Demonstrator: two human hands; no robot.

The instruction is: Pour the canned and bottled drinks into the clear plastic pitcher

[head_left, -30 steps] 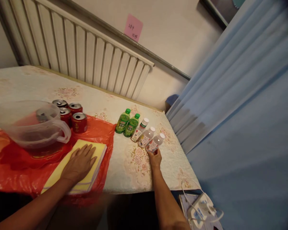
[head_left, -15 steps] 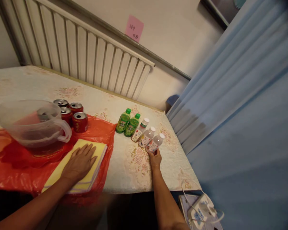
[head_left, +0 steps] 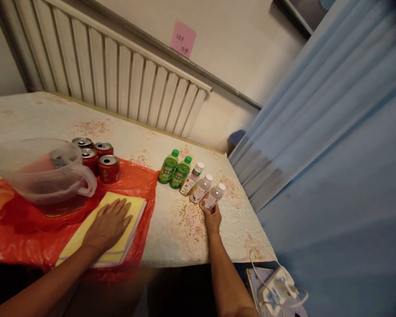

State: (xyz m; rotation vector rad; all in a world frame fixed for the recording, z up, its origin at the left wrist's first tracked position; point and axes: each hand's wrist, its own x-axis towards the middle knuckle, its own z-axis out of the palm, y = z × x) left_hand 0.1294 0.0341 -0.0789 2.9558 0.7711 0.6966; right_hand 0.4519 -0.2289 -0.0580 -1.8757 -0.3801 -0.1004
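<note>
My left hand (head_left: 108, 223) lies flat, fingers stretched, on a folded yellow cloth (head_left: 133, 220) with a pale purple edge. Under the cloth spreads a red plastic sheet (head_left: 140, 176). Over to the right, my right hand (head_left: 213, 219) has its fingers around the base of a clear white-capped bottle (head_left: 214, 197), which stands on the table. That bottle ends a row: beside it are another clear bottle (head_left: 201, 189), a slimmer white-capped bottle (head_left: 192, 179) and two green bottles (head_left: 168, 167) (head_left: 180, 173).
A translucent plastic jug (head_left: 49, 176) stands on the red sheet at left, with several red drink cans (head_left: 108, 169) behind its handle. Flowered cloth (head_left: 171, 229) covers the table. A radiator (head_left: 128, 79) lines the back wall, a blue curtain (head_left: 317, 176) the right; a power strip (head_left: 279, 290) sits below.
The view has shifted very slightly. Both hands keep their places, the left on the cloth and the right at the end bottle.
</note>
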